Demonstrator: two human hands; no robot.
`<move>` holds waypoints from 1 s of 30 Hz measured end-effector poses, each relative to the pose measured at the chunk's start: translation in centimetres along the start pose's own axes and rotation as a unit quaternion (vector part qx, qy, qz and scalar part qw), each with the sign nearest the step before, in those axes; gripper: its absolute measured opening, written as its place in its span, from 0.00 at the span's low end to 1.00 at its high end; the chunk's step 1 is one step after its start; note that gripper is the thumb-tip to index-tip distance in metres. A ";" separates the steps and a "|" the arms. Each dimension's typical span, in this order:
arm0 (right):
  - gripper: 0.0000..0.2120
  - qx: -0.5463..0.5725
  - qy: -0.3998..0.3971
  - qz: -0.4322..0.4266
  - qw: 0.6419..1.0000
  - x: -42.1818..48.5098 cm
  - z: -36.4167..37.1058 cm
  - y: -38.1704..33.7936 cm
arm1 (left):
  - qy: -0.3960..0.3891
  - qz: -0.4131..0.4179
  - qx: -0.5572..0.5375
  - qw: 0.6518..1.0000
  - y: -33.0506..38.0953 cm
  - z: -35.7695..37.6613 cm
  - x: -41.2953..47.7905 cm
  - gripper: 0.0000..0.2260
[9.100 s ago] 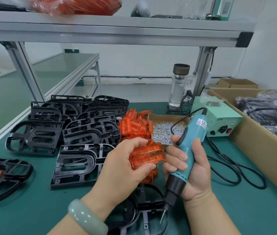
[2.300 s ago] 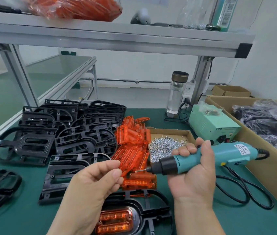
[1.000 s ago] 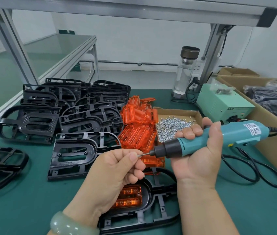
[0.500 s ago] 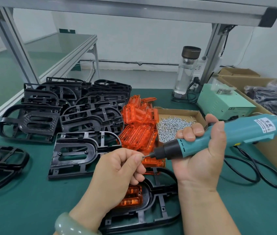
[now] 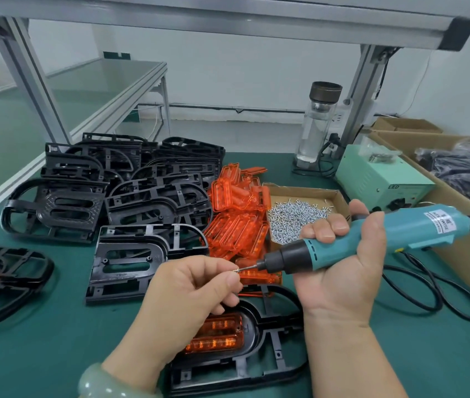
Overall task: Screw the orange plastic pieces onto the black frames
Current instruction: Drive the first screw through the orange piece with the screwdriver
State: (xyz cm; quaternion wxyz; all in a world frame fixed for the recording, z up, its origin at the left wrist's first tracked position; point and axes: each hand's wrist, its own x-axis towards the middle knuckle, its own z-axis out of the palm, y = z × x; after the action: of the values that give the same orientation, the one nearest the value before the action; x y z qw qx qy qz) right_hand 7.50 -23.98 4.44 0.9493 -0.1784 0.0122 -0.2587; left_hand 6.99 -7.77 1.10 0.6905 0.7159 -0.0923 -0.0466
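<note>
Two hands are raised close together above the green desk [image 5: 41,354]. The left hand [image 5: 187,294], with a pale green bracelet [image 5: 98,383] on its wrist, has its fingers curled. Its grip is a tight pinch of thumb and forefinger on a small silver screw [image 5: 235,270], held right at the tip of the driver's bit. The right hand [image 5: 340,271] is turned palm up, its grip wrapped round the body of a teal electric screwdriver [image 5: 400,231]. The tool lies nearly level, its black nose pointing left towards the other hand, and its black cable [image 5: 443,297] trails off to the right.

Directly beneath the hands one black frame [image 5: 256,366] lies flat on the desk. It is a ribbed, open plastic moulding with a rounded D-shaped end and straight struts. An orange piece [image 5: 216,336] sits in its recess, a translucent rectangle with rounded corners and bright ribbed bands showing through; the left hand covers part of it.

Just behind, a loose heap of more orange pieces [image 5: 236,214] lies between a stack of black frames [image 5: 141,191] on the left and a shallow cardboard tray [image 5: 334,196] of screws on the right. Another frame with orange in it [image 5: 6,282] rests at the far left edge. A pale green power box [image 5: 380,179] and a clear bottle [image 5: 318,124] stand at the back.
</note>
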 end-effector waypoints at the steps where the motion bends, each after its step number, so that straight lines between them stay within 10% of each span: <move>1: 0.06 -0.003 -0.011 -0.007 1.000 0.1 -0.2 0.3 | -0.002 0.004 0.006 1.000 0.0 0.1 0.0 0.10; 11: 0.08 -0.053 -0.057 -0.010 0.997 0.2 -0.9 0.0 | 0.001 0.052 0.140 0.989 0.6 -1.0 -0.7 0.07; 18: 0.10 -0.142 -0.050 -0.027 0.988 -0.6 -1.0 -1.4 | -0.092 0.087 0.460 0.879 -0.4 -2.5 -2.6 0.05; 30: 0.08 -0.212 -0.079 -0.005 0.974 -0.6 -1.3 -1.5 | -0.094 0.136 0.462 0.871 -1.6 -1.0 -2.2 0.07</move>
State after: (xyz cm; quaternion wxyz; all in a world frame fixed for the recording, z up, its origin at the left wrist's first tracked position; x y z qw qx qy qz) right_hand 6.10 -25.36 3.73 0.8867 -0.3953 -0.0092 -0.2397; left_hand 5.12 -6.30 -0.60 0.2681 0.9260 -0.2642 0.0285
